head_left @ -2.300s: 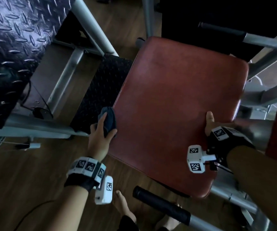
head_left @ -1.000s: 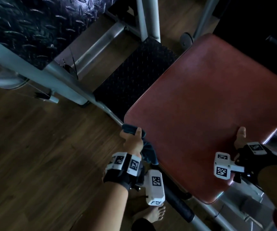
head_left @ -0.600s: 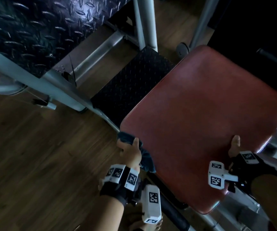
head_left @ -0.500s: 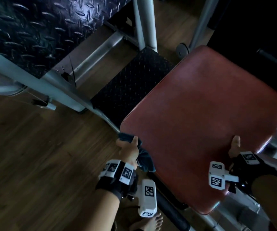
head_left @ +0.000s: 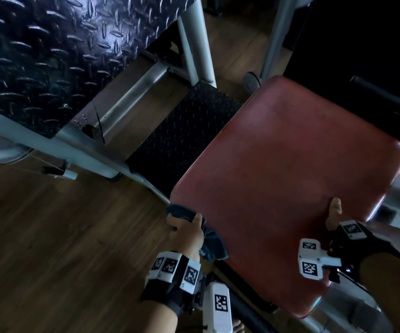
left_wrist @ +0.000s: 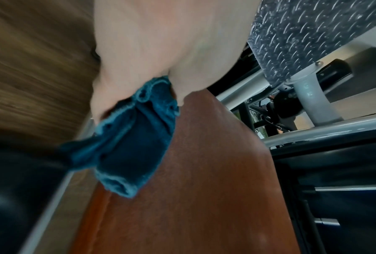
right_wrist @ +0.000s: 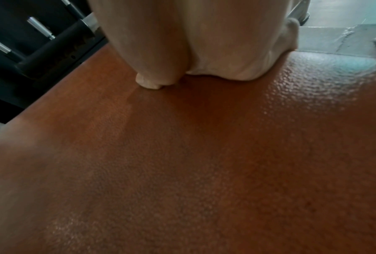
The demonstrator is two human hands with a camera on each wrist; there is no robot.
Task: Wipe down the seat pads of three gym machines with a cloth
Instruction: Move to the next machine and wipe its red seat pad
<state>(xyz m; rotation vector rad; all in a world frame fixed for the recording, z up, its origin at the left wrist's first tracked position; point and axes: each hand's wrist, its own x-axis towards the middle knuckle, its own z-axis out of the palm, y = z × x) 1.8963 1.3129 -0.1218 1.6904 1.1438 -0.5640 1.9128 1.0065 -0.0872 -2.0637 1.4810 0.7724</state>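
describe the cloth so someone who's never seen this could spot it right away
Find the big red seat pad that fills the middle of the head view. At its near left corner, the left hand grips the cloth, bunched against the pad's edge. It is the only soft, dark teal thing among grey frame tubes and wood floor.

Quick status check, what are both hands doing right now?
Left hand grips blue cloth at red seat pad's near-left corner. Right hand grips pad's right edge, thumb on top. Nothing blocking the pad.
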